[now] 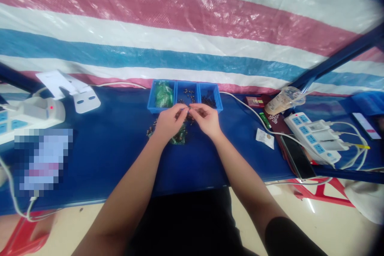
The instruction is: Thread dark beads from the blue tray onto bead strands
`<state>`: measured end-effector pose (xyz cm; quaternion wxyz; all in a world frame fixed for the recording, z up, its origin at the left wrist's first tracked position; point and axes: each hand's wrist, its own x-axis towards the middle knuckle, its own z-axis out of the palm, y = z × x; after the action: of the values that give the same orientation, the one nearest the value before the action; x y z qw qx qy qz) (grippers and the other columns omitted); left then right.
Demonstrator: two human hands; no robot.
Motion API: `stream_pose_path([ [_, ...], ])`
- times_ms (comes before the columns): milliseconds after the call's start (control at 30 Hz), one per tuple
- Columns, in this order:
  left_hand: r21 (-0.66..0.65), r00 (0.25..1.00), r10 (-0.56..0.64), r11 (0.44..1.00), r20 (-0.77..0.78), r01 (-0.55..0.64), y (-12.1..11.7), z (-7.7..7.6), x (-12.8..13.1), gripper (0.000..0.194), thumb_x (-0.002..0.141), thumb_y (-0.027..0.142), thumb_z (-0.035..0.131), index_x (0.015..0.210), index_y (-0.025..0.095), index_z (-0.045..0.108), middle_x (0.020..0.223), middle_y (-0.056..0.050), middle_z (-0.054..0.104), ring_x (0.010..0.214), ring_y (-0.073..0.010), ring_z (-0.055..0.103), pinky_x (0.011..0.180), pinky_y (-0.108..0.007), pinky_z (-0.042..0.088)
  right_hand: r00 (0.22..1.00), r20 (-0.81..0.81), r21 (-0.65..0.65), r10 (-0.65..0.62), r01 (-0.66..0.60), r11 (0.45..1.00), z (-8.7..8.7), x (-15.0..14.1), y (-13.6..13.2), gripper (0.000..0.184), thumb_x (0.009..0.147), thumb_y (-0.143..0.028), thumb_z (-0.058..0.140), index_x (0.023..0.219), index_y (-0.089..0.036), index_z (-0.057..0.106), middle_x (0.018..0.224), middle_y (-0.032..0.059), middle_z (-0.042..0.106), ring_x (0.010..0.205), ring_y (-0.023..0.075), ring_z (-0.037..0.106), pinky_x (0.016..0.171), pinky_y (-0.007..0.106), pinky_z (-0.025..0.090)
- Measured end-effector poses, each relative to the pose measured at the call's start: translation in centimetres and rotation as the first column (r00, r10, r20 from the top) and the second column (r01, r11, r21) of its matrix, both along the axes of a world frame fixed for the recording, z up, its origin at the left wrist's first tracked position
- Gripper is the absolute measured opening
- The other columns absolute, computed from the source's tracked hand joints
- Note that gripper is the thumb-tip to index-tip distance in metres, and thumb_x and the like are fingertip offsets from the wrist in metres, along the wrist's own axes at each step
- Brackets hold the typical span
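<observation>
My left hand (171, 121) and my right hand (207, 120) meet fingertip to fingertip just in front of three joined blue bins. Both are closed in a pinch around something tiny between them, too small to name. The left bin (150, 102) holds a green plastic bag (164, 94). Small brass-and-dark parts (189, 95) lie scattered in the middle bin, and dark small pieces (209, 101) fill part of the right one. Below my hands, a pile of small metal parts (180, 135) rests on the blue tabletop (192, 164), partly hidden by my left hand.
To the right are a plastic drink cup (279, 103), a white power strip (312, 138) with chargers, a black phone (297, 157) and a small white packet (265, 138). A white stand (85, 98) and another power strip (33, 118) sit left. A striped sheet (192, 20) hangs behind.
</observation>
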<state>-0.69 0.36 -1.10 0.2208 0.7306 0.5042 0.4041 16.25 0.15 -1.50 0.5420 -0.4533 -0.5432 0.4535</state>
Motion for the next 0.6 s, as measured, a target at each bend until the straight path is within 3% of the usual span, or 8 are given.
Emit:
stream_pose_path([
  [133,-0.010,1.000,0.021,1.000,-0.010,-0.022,0.15,-0.04,0.00,0.029,0.097,0.042,0.057,0.113,0.023,0.072,0.083,-0.001,0.074,0.065,-0.0126,0.064,0.064,-0.024,0.048,1.000,-0.013,-0.061,-0.019,0.018,0.998,-0.14,0.09,0.23,0.039,0.077,-0.050,0.079,0.101,-0.020,0.074,0.084,0.0042,0.076,0.071,0.0157,0.071,0.064,0.030,0.061],
  [300,0.023,0.999,0.041,0.999,-0.018,-0.041,0.19,0.08,0.02,0.028,0.097,0.039,0.056,0.112,0.021,0.073,0.079,-0.001,0.073,0.060,-0.0120,0.061,0.062,-0.025,0.047,0.998,-0.036,-0.128,-0.042,0.038,0.991,-0.54,0.20,0.52,0.044,0.076,-0.050,0.080,0.103,-0.016,0.073,0.079,0.0047,0.075,0.067,0.0162,0.071,0.063,0.032,0.063],
  [500,0.034,0.998,0.067,0.997,-0.012,-0.067,0.12,0.10,0.01,0.026,0.098,0.036,0.054,0.109,0.022,0.073,0.080,-0.002,0.073,0.062,-0.0125,0.062,0.061,-0.024,0.047,0.990,-0.144,-0.111,0.006,-0.022,0.994,-0.47,-0.07,0.57,0.062,0.077,-0.053,0.077,0.129,-0.022,0.064,0.123,0.0105,0.073,0.086,0.0188,0.076,0.072,0.035,0.066],
  [600,0.045,0.997,0.082,0.996,-0.013,-0.082,0.13,0.09,0.02,0.026,0.098,0.035,0.054,0.109,0.022,0.073,0.080,-0.002,0.073,0.062,-0.0122,0.062,0.062,-0.024,0.047,0.997,-0.076,-0.102,0.014,-0.022,0.995,-0.13,0.40,0.45,0.047,0.084,-0.049,0.070,0.122,-0.020,0.068,0.106,0.0084,0.077,0.070,0.0154,0.072,0.059,0.030,0.061],
])
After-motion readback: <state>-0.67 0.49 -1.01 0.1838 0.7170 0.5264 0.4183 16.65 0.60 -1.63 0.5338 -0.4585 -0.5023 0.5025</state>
